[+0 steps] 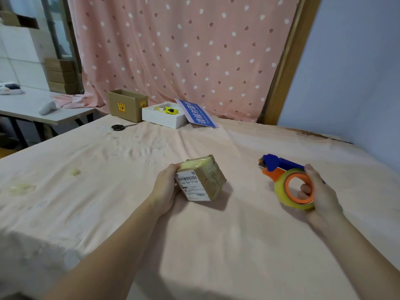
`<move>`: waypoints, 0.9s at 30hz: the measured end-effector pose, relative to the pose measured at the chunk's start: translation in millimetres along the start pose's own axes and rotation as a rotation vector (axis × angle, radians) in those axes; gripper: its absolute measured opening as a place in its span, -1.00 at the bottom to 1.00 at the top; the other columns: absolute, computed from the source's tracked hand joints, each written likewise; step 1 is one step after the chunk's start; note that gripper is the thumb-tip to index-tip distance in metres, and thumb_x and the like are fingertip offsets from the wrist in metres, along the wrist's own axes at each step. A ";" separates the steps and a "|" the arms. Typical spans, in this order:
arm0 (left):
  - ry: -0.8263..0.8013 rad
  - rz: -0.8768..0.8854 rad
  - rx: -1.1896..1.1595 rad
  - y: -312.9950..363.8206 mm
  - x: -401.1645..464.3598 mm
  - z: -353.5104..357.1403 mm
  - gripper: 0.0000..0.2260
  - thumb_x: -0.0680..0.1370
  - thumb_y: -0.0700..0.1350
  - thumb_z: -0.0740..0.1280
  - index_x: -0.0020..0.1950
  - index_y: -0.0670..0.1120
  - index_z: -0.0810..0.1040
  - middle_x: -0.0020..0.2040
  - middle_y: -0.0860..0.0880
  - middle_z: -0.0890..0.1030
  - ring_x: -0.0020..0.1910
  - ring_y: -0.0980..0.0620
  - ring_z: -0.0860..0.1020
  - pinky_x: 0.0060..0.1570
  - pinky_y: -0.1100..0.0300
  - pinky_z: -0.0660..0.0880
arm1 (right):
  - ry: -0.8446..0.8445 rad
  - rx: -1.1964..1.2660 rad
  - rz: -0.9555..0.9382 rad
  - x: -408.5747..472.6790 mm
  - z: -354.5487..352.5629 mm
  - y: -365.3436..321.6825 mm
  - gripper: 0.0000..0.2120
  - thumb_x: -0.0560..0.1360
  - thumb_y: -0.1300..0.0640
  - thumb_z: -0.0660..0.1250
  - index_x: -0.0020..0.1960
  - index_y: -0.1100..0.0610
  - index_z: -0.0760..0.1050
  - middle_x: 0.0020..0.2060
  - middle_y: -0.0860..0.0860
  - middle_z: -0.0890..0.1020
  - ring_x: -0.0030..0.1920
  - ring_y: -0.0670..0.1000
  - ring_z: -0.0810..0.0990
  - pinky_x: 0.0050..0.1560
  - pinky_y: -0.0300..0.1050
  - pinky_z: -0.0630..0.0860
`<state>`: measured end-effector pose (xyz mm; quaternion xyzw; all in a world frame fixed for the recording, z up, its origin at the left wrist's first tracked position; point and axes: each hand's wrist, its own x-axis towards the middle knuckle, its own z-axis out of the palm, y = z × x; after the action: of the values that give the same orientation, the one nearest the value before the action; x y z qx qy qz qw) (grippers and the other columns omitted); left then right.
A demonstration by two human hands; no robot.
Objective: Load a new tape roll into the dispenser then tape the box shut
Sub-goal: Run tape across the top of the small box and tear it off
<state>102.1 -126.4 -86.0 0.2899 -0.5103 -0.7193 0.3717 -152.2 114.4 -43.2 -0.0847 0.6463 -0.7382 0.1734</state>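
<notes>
A small brown cardboard box [207,180] with a white shipping label and yellowish tape on top stands tilted on the pink cloth at centre. My left hand [165,189] grips its left side. To the right, my right hand [320,191] holds a blue and orange tape dispenser [279,165] with a yellowish tape roll [290,198] mounted on its orange hub. My fingers reach through the hub. The dispenser's blade end points left, toward the box, with a gap between them.
Black scissors [118,127] lie at the back left of the cloth. Behind them stand an open brown carton [127,106], a white tray [164,118] with a yellow item, and a blue sign [197,114]. A grey side table [32,107] is at far left.
</notes>
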 end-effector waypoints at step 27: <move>-0.128 0.024 0.188 1.2 -12.6 6.1 -0.37 0.66 0.31 0.00 0.19 -0.09 0.69 0.09 -0.21 0.73 0.14 -0.21 0.68 0.31 -0.24 0.49 | -0.893 -0.545 -0.318 -95.0 75.5 16.5 -0.35 0.44 -0.08 0.57 0.37 -0.45 0.35 0.33 -0.25 0.53 0.32 -0.18 0.55 0.28 -0.12 0.51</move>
<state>104.5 -113.0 -82.5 0.2710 -0.6015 -0.6809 0.3181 -35.5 77.5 -38.7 -0.5284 0.6569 -0.4535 0.2892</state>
